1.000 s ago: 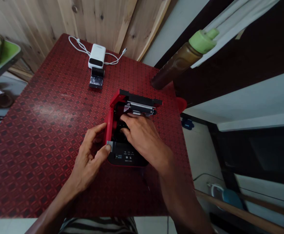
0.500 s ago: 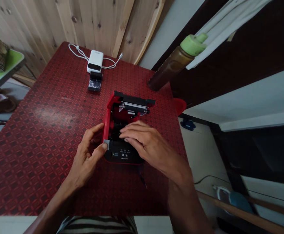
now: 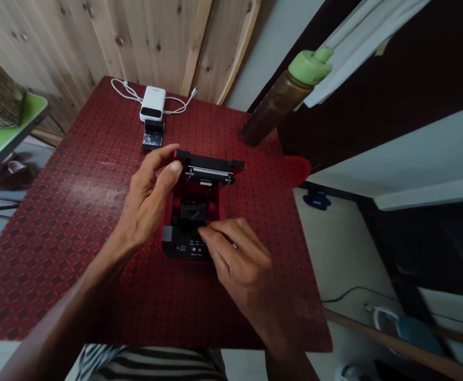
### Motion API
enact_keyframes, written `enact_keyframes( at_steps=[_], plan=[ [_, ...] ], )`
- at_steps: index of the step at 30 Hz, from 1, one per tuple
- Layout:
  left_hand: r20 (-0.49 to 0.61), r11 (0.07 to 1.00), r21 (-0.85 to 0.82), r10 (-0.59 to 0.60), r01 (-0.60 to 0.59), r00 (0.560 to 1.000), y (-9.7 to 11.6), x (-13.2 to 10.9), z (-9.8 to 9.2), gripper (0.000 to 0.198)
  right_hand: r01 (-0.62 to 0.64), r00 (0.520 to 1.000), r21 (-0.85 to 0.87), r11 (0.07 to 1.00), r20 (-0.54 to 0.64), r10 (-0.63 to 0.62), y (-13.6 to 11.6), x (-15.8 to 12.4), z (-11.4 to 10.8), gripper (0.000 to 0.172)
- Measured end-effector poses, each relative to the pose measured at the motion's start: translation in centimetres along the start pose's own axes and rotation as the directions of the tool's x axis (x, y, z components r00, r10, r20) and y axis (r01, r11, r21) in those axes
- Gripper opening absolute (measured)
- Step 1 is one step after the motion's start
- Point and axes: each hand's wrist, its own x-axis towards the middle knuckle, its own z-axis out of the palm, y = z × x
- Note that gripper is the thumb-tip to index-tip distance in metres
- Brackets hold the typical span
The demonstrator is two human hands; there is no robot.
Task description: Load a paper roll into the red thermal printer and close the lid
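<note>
A small red and black label printer [image 3: 187, 250] lies on the table with its lid [image 3: 211, 159] raised. Inside its bay sits a dark roll [image 3: 192, 211], its surface shiny. My left hand [image 3: 147, 198] grips the lid's left edge between thumb and fingers. At the front of the bay, my right hand [image 3: 237, 254] has its fingertips pinched together on what looks like the end of the black label strip coming off the roll; the fingers partly hide it. Small buttons and white markings show on the front panel.
Farther back are a white power bank [image 3: 153, 101] with a looped white cable [image 3: 179, 108] and another black roll [image 3: 153, 134]. A brown bottle with a green cap [image 3: 309, 67] stands at the right rear. A green table [image 3: 1, 137] is at the left, beyond the red table's edge.
My left hand has moved from the printer's front left corner up to its lid. My right hand has come out of the bay toward the front panel, uncovering the roll.
</note>
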Motion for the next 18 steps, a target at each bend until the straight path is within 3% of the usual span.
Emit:
enact_keyframes(
  at_steps=[3, 7, 12, 15, 18],
  plan=[
    [-0.037, 1.000, 0.018, 0.001, 0.000, 0.999, 0.0, -0.7, 0.1, 0.036, 0.007, 0.999, -0.100, 0.995, -0.041, -0.011, -0.6, -0.8, 0.3, 0.024],
    [-0.050, 0.999, 0.024, -0.033, 0.034, 0.998, -0.7, -2.9, -0.3, 0.020, -0.009, 0.994, -0.212, 0.977, -0.111, -0.014, -1.1, -1.3, 0.6, 0.026],
    [-0.022, 0.975, -0.075, -0.209, 0.207, 0.978, -2.7, -5.6, -0.6, 0.062, -0.040, 0.993, -0.203, 0.978, -0.116, 0.016, -1.0, -1.3, 0.9, 0.023],
    [0.062, 0.945, -0.150, -0.286, 0.292, 0.956, -3.4, -6.4, -0.6, 0.061, -0.017, 0.995, -0.168, 0.986, -0.099, 0.001, -0.8, -1.1, 1.0, 0.022],
    [0.097, 0.934, -0.193, -0.288, 0.302, 0.953, -3.3, -6.5, -0.6, 0.055, -0.017, 0.994, -0.168, 0.986, -0.106, -0.001, -0.8, -1.0, 1.1, 0.021]
  ],
)
